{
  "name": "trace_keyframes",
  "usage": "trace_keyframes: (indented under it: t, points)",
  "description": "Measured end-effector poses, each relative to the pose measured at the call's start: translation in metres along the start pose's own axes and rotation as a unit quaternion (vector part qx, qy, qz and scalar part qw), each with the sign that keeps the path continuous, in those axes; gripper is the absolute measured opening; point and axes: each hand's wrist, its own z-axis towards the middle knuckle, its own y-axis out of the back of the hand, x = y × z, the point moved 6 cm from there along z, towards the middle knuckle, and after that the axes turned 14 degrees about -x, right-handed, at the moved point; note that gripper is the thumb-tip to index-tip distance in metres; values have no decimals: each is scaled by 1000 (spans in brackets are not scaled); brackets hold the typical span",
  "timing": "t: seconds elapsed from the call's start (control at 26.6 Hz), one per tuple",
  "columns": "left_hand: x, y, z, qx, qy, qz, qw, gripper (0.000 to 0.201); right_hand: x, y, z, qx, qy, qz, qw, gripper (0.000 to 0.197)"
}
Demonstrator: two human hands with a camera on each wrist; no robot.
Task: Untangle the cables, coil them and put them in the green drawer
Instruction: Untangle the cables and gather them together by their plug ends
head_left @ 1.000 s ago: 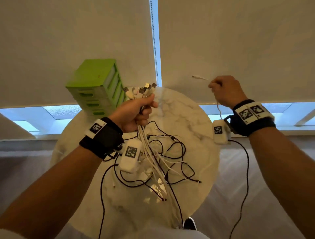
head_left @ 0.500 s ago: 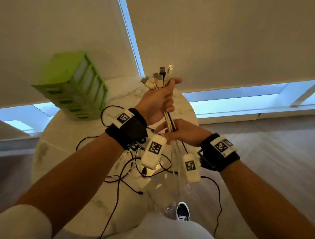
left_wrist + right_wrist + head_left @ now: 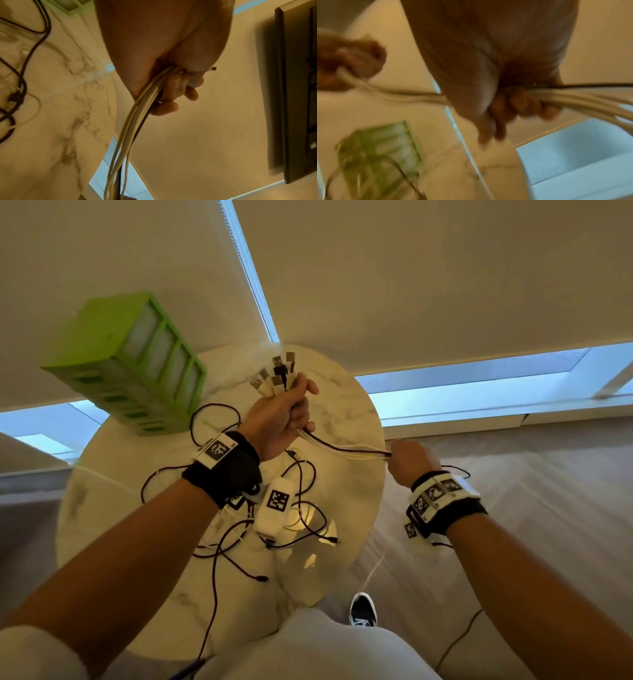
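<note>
Right hand (image 3: 412,462) slid rightward along cable bundle (image 3: 346,448), gripping; left hand (image 3: 281,419) fisted round it

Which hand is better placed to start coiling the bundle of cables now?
Probably the right hand: it grips the cable bundle partway along and can wrap it, while the left hand anchors the plug ends.

Left grip (image 3: 281,419) raised and fisted, right grip (image 3: 412,462) fisted alongside.
</note>
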Motion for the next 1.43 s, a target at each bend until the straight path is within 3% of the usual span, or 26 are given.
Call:
trace_keyframes:
  t: [0.08, 0.11, 0.15, 0.23, 0.3, 0.38, 0.49, 0.56, 0.75, 1.05, 1.13, 1.2, 1.24, 1.28, 1.36, 1.43]
  points:
    - [1, 3, -2, -9, 15, -22, 1000, 38, 8, 4, -3, 149, 4, 76, 986, 36]
    - [3, 4, -3, -9, 25, -24, 999, 40, 19, 19, -3, 178, 17, 147, 973, 44]
    - [4, 5, -4, -8, 29, -19, 999, 42, 36, 40, 0, 157, 36, 238, 958, 44]
    - [9, 5, -8, 5, 30, -6, 1000, 42, 78, 94, 3, 47, 64, 429, 900, 33]
    - [11, 0, -14, 29, 24, 13, 999, 41, 125, 128, 3, -10, 121, 514, 849, 32]
    - [14, 0, -18, 26, 21, 32, 999, 47, 170, 136, -1, -15, 196, 498, 845, 30]
    - [15, 14, -24, -11, 8, 24, 1000, 39, 215, 118, -12, -1, 309, 340, 888, 34]
    - [17, 26, -27, -42, 3, 27, 999, 34, 225, 107, -17, -16, 357, 265, 896, 42]
    - [22, 55, -32, -92, 16, 35, 995, 27, 242, 92, -17, 63, 338, 328, 880, 41]
    - [13, 105, -20, -162, -36, 45, 985, 26, 295, 82, -19, -29, 465, 288, 837, 27]
    - [16, 116, -18, -175, -22, 29, 984, 34, 303, 75, -9, 16, 429, 306, 850, 33]
    - [16, 130, -13, -192, -4, 8, 981, 37, 295, 61, 26, 78, 300, 406, 860, 34]
    - [14, 138, -11, -199, -2, -3, 980, 33, 282, 50, 49, 70, 231, 419, 876, 33]
    - [11, 149, -9, -207, -3, -18, 978, 28, 269, 33, 73, 48, 185, 377, 907, 32]
    - [4, 173, -5, -218, -12, -49, 975, 26, 243, -11, 109, 53, 159, 180, 969, 30]
    - [2, 191, -1, -224, -14, -77, 971, 27, 226, -57, 123, 119, 119, 87, 982, 33]
